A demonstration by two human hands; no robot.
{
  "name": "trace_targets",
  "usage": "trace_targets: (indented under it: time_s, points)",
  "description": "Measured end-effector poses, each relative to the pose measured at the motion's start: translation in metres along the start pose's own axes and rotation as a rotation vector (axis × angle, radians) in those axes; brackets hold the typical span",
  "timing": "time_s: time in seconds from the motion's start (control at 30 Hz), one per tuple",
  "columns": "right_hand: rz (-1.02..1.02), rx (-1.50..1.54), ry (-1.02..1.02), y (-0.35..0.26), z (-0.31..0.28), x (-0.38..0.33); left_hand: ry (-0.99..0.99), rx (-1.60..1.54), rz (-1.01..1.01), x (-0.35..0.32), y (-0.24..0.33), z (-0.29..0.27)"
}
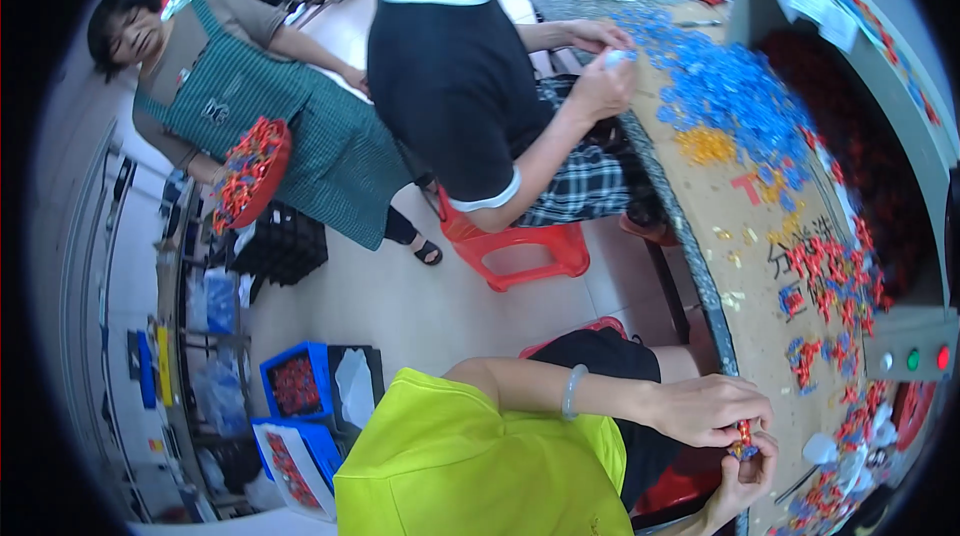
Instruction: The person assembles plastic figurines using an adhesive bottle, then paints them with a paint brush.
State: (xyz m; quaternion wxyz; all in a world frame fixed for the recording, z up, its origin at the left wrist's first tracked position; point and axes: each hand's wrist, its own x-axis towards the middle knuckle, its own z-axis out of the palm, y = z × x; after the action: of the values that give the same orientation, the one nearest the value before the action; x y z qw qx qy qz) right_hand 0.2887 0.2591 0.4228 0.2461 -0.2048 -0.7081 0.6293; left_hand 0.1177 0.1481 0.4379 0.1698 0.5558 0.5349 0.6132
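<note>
My left hand [715, 411], with a pale bangle [573, 392] on its wrist, is closed with its fingertips pinching a small red and blue piece [743, 439]. From below, my right hand [750, 471] grips the same piece between thumb and fingers. Both hands are just over the near edge of the tabletop [735, 336]. Beyond them lie many similar red and blue pieces [830, 276], scattered in loose clusters. What exactly the piece is, I cannot make out; my fingers cover part of it.
A seated co-worker [445, 86] handles a small pale item beside heaps of blue pieces [720, 66] and yellow pieces [706, 145]. Another person stands holding a red basket [268, 181] of pieces. Blue crates [318, 356] stand on the floor. A panel [905, 344] has coloured buttons.
</note>
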Motion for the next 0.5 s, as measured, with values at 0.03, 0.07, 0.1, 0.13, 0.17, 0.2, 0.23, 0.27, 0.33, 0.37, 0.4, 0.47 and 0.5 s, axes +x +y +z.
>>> trace_targets:
  time_s: [0.03, 0.07, 0.1, 0.13, 0.17, 0.2, 0.23, 0.27, 0.33, 0.37, 0.4, 0.47, 0.5]
  points:
    - [-0.006, 0.004, -0.034, -0.002, 0.002, 0.004, 0.021, 0.010, 0.007, -0.002, 0.003, -0.003]
    - [0.007, -0.006, -0.055, -0.007, 0.004, 0.008, 0.046, 0.024, 0.005, -0.003, 0.005, -0.005]
    - [0.022, -0.017, -0.070, -0.011, 0.006, 0.010, 0.069, 0.043, 0.017, -0.004, 0.006, -0.005]
    - [0.010, -0.013, -0.096, -0.009, 0.008, 0.014, 0.094, 0.071, 0.034, -0.006, 0.005, -0.007]
    - [0.013, -0.028, -0.116, -0.006, 0.009, 0.017, 0.112, 0.090, 0.036, -0.010, 0.006, -0.010]
    - [0.016, -0.046, -0.130, -0.006, 0.011, 0.021, 0.126, 0.112, 0.042, -0.011, 0.005, -0.013]
    - [0.006, -0.045, -0.146, -0.007, 0.014, 0.025, 0.139, 0.133, 0.047, -0.013, 0.005, -0.016]
    - [0.003, -0.062, -0.153, -0.009, 0.018, 0.027, 0.151, 0.144, 0.050, -0.015, 0.006, -0.018]
    - [-0.010, -0.081, -0.162, -0.011, 0.024, 0.027, 0.201, 0.183, 0.106, -0.017, 0.009, -0.023]
    - [-0.038, -0.077, -0.171, -0.006, 0.025, 0.027, 0.209, 0.190, 0.111, -0.020, 0.012, -0.027]
    - [-0.066, -0.073, -0.179, -0.002, 0.026, 0.026, 0.194, 0.207, 0.121, -0.024, 0.015, -0.031]
    - [-0.126, -0.066, -0.175, 0.001, 0.029, 0.021, 0.185, 0.230, 0.144, -0.029, 0.024, -0.034]
    - [-0.176, -0.059, -0.158, 0.004, 0.030, 0.020, 0.223, 0.239, 0.169, -0.031, 0.028, -0.035]
